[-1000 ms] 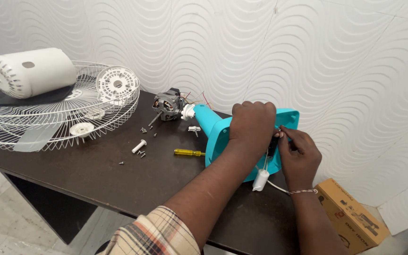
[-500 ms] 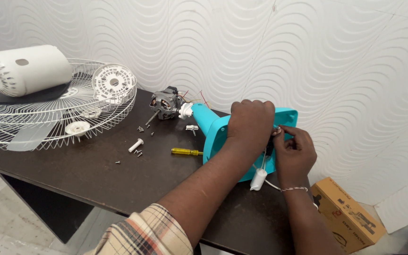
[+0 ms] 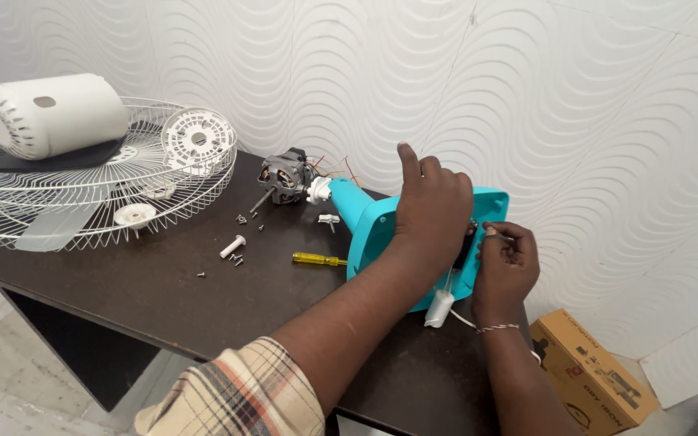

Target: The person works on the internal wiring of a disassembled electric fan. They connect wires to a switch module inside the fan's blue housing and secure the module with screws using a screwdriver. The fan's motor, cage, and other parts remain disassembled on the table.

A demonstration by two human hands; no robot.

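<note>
on the dark tabletop (image 3: 123, 299), the wire fan guard (image 3: 82, 202) and white motor cover (image 3: 50, 113) lie pushed off to the far left, leaving room for the turquoise fan base (image 3: 369, 230) tipped on its side near the wall. the left hand (image 3: 434, 206) lies flat over the base, fingers mostly closed round it with one raised, apparently to steady it. the right hand (image 3: 506, 266) has its grip pinched shut on a small part at the base's opening, while a yellow screwdriver (image 3: 317, 259) and loose screws (image 3: 236, 258) lie just beside.
</note>
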